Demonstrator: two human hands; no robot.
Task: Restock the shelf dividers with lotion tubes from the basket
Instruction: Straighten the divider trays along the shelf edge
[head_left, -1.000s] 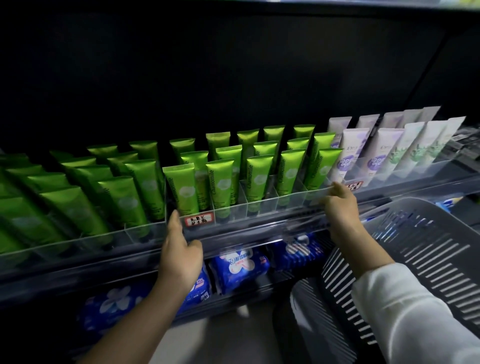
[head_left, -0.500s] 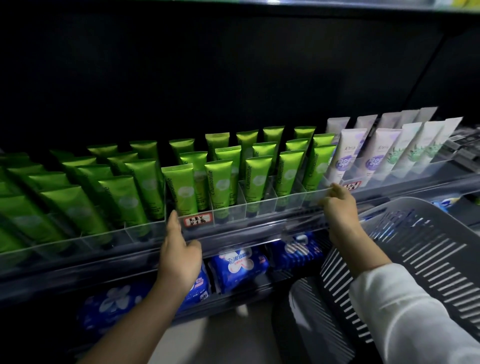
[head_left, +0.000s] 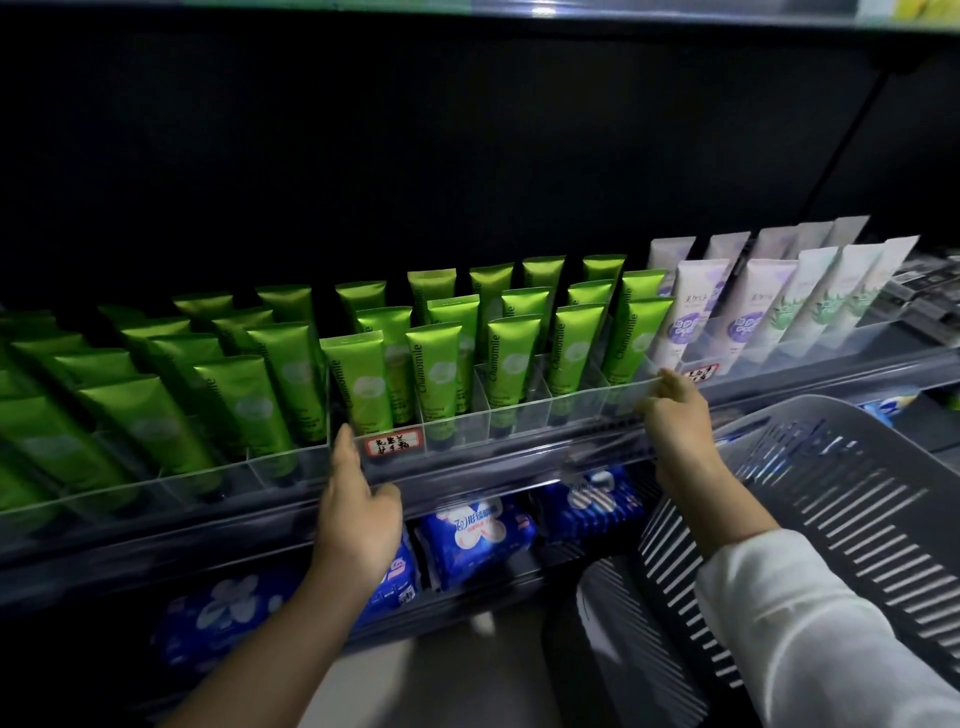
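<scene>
Green lotion tubes (head_left: 439, 371) stand in rows inside a clear acrylic divider tray (head_left: 519, 413) on the shelf. My left hand (head_left: 358, 512) holds the tray's front left corner, fingers up against the clear wall and thumb under the shelf lip. My right hand (head_left: 675, 410) grips the tray's front right corner, fingers curled over its edge. The grey slatted basket (head_left: 841, 499) hangs off my right forearm at the right; its inside is hidden.
White and purple tubes (head_left: 748, 306) fill the dividers to the right, more green tubes (head_left: 156, 395) the tray to the left. Blue packets (head_left: 475, 530) lie on the shelf below. A handwritten price label (head_left: 392, 444) sits on the tray front.
Both hands stay on the tray's corners. The view has shifted very slightly; the tray and tubes sit almost where they were.
</scene>
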